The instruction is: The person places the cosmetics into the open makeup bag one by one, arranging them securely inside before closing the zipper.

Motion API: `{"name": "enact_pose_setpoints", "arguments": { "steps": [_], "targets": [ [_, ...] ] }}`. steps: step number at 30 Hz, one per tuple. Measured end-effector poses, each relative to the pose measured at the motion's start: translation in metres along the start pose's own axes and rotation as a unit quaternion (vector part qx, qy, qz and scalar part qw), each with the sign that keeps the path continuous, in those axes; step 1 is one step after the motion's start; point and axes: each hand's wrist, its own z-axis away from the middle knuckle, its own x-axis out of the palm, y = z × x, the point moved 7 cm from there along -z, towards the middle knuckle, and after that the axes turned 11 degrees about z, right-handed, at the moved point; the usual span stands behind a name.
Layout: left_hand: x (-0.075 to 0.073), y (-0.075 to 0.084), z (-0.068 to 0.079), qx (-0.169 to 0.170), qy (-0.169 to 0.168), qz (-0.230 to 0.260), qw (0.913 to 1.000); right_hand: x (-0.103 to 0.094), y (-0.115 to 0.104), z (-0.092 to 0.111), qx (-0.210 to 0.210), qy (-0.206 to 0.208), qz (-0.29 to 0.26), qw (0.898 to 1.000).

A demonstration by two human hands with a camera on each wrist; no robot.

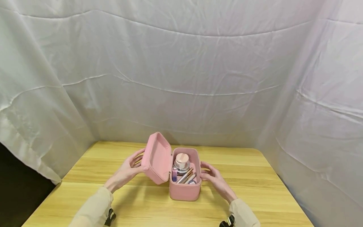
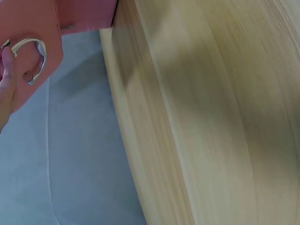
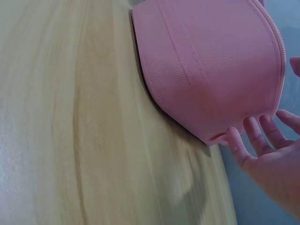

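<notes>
A pink makeup case stands on the table with its lid swung out to the left. My left hand grips that lid by its outer side, thumb at the near edge and fingers farther back. In the left wrist view, fingertips lie beside a metal ring on the pink surface. At the case's right wall, my right hand rests its loosely spread fingertips against the side. Inside sit a round pale-topped jar, a purple-and-pink bottle, several slim tubes and a small round item.
The wooden table carries the case near its middle. Light grey cloth hangs behind the table and along both sides. A dark area shows past the table's left edge.
</notes>
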Motion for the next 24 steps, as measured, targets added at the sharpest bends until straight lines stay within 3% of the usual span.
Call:
{"name": "enact_pose_setpoints", "arguments": {
  "steps": [10, 16, 24],
  "targets": [
    [0.007, 0.006, -0.003, 0.035, 0.003, -0.031, 0.9989, -0.001, -0.005, 0.0, -0.006, 0.005, -0.005, 1.0],
    [0.011, 0.01, -0.005, 0.041, 0.029, -0.078, 0.9957, -0.001, -0.008, -0.001, -0.02, -0.002, -0.028, 0.999],
    [0.019, 0.015, -0.01, 0.047, 0.059, -0.1, 0.9921, 0.0, -0.012, 0.0, -0.034, -0.004, -0.043, 0.998]
  ]
}}
